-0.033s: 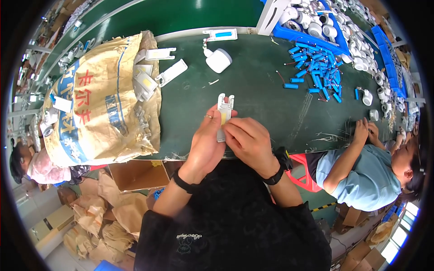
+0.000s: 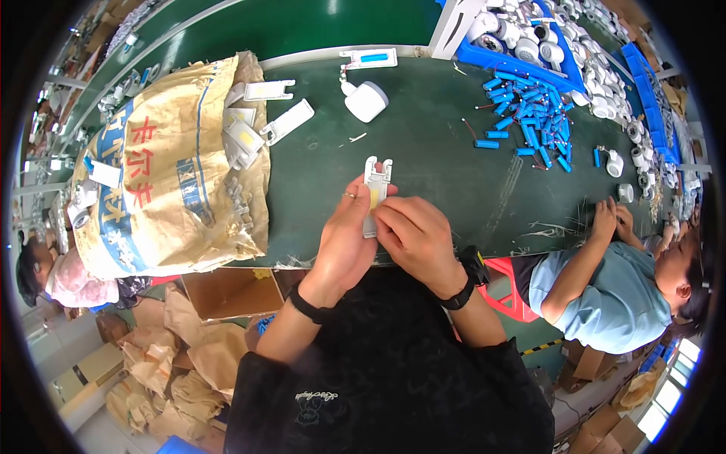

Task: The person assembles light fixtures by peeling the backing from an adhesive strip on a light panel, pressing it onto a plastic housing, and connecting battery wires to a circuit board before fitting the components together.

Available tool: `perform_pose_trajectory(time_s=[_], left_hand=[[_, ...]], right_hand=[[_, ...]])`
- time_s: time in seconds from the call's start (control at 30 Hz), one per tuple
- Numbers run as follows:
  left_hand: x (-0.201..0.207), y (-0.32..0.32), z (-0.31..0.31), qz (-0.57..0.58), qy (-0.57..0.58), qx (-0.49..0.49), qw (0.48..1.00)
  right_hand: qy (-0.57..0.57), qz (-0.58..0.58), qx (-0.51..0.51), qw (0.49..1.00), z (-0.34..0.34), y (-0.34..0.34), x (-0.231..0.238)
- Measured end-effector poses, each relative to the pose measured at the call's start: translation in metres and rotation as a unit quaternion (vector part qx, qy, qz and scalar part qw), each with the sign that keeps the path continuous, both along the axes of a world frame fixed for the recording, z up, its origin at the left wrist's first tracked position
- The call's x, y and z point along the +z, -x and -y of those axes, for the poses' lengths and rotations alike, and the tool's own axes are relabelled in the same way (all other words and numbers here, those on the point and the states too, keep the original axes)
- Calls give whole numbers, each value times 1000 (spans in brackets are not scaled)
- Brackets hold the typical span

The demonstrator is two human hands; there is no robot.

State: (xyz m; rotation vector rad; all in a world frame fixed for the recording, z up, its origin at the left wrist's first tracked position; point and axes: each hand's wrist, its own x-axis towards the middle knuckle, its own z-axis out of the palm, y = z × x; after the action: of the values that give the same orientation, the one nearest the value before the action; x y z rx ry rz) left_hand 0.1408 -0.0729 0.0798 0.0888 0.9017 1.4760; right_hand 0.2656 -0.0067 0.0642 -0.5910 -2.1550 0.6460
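Over the near edge of the green work table, my left hand (image 2: pixel 344 246) grips a slim white plastic lamp panel (image 2: pixel 376 178), its thumb along the left side. The panel points away from me, with two prongs at its far end and a yellow strip in its middle. My right hand (image 2: pixel 420 240) has its bent fingers closed on the panel's right side; its fingertips partly cover the lower half. Beyond my hands lies a round white lamp head (image 2: pixel 366 101), wired to another white panel (image 2: pixel 386 57) that carries a blue battery cell (image 2: pixel 373 57).
Left stands a tan woven sack (image 2: pixel 162 174) with white panels at its mouth; two panels (image 2: pixel 290 121) lie beside it. Blue battery cells (image 2: pixel 533 117) are heaped right, below a blue bin (image 2: pixel 522 64) of lamp heads. A co-worker (image 2: pixel 605 291) sits right; a cardboard box (image 2: pixel 231 293) stands below the table.
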Motion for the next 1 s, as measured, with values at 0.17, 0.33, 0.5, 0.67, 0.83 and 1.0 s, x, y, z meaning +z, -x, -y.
perform_pose_trajectory(time_s=[0.17, 0.33, 0.5, 0.67, 0.83, 1.0], left_hand=[[-5, -4, -2, 4, -17, -21, 1000], [-19, -25, -18, -119, 33, -68, 990], [-47, -104, -91, -175, 23, -177, 968], [-101, -225, -174, -313, -16, -238, 919], [-88, -194, -150, -460, -46, -133, 877], [-46, -37, -61, -641, -103, -37, 760]], right_hand=[[29, -15, -56, 998, -2, -8, -3], [109, -96, -224, 964, -28, -57, 9], [63, -139, -359, 921, -26, -157, 14], [27, -70, -408, 910, 19, -187, 22], [99, -95, -347, 928, 30, -187, 7], [411, -357, -74, 836, 18, -127, -17]])
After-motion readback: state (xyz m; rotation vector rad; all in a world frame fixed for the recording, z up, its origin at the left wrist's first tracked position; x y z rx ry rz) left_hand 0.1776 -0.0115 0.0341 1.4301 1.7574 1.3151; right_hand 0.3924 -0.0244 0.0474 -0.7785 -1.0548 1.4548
